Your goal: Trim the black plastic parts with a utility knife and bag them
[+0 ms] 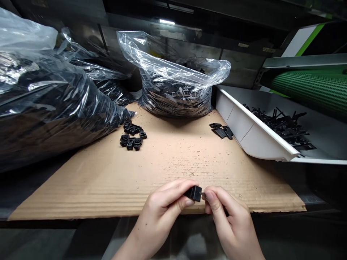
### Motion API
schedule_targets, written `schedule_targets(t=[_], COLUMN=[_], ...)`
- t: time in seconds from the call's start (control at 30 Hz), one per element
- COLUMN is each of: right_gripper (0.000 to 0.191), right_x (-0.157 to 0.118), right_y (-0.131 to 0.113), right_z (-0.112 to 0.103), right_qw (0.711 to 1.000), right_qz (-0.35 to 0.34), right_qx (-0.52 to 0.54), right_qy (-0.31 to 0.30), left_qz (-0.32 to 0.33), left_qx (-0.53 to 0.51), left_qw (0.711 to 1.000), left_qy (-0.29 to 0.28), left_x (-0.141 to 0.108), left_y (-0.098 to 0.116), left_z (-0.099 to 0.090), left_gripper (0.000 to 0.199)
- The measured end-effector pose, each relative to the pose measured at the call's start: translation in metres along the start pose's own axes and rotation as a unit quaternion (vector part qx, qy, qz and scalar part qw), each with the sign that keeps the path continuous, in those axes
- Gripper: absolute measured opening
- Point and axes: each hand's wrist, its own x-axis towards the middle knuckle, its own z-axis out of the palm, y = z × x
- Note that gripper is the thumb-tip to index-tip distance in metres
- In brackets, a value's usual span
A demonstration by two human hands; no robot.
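Observation:
My left hand (165, 206) pinches a small black plastic part (194, 193) between thumb and fingers, its blocky end facing right. Closed around a small thin blade (203, 195), my right hand (230, 213) is just to the right of that part. The blade's tip is at the part's edge; whether it touches cannot be made out, and most of the blade is hidden by the fingers. Both hands are over the front edge of the cardboard sheet (173, 162). Farther left on the cardboard lies a cluster of several black plastic parts (132, 137).
Several flat black pieces (221, 130) lie beside a white tray (260, 130) holding loose black pieces. A clear bag (176, 86) of black parts stands at the back. Large filled bags (54, 101) crowd the left. A green conveyor belt (311, 86) is at right. Dark specks dot the cardboard.

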Motion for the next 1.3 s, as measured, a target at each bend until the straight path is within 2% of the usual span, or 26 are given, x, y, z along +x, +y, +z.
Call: schedule_targets(t=[0.17,0.33,0.57,0.73,0.83,0.97,1.07,1.17,1.23,1.3], right_gripper=[0.020,0.021,0.028,0.028,0.027,0.014,0.015,0.019,0.020,0.019], right_x=[0.001,-0.001,-0.002,-0.011,-0.008,0.007,0.012,0.006,-0.001,-0.006], right_y=[0.002,0.002,0.002,-0.002,-0.002,-0.003,-0.002,0.000,0.003,0.007], right_z=[0.002,0.002,-0.002,-0.004,-0.008,-0.009,-0.008,-0.008,-0.007,-0.006], right_qw=[0.999,1.000,0.999,0.994,0.994,0.985,0.984,0.996,1.000,0.998], right_qz=[-0.025,-0.022,0.032,0.013,0.069,0.123,0.144,0.080,0.005,-0.065], right_qx=[-0.006,0.001,0.009,0.022,0.058,0.120,0.105,0.042,0.005,-0.026], right_qy=[0.024,0.011,-0.038,-0.107,-0.067,-0.022,0.021,0.002,-0.009,0.007], left_qz=[0.020,0.024,0.013,-0.027,-0.040,-0.047,-0.083,-0.139,-0.157,-0.172], left_qx=[-0.003,-0.004,0.007,0.019,0.010,0.012,-0.005,-0.104,-0.175,-0.212], left_qw=[1.000,1.000,1.000,0.998,0.999,0.998,0.994,0.983,0.971,0.962], left_qy=[0.003,-0.003,0.014,0.046,0.015,-0.036,-0.066,-0.064,-0.043,-0.005], left_x=[0.003,0.003,0.002,0.002,0.004,0.005,0.003,-0.001,-0.003,-0.003], left_y=[0.001,0.001,0.000,-0.001,-0.001,0.003,0.006,0.008,0.006,0.004], left_z=[-0.001,0.000,0.005,0.006,0.004,0.001,-0.004,-0.009,-0.009,-0.005], left_gripper=[0.040,0.035,0.030,0.029,0.026,0.021,0.021,0.024,0.025,0.019])
